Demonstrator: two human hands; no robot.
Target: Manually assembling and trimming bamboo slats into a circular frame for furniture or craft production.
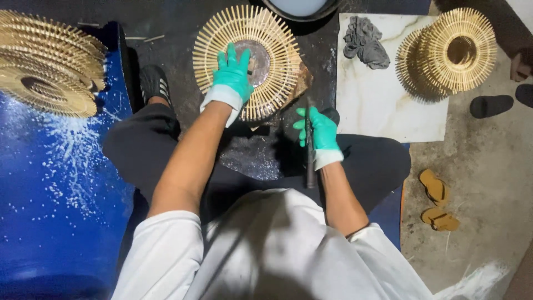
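Our left hand [233,75] lies spread-fingered on the slatted bamboo disc [250,58], pinning it to the floor; our right hand [321,133], just beside its rim, grips a dark rod [310,150]. Disc looks light, springy, brittle-tipped: hold near the hub. Open floor right of the fingers, toward the marble slab [388,105].

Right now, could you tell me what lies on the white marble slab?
A crumpled grey rag lies near the slab's top edge; a stack of bamboo rings overlaps its right side, hiding the slab beneath.
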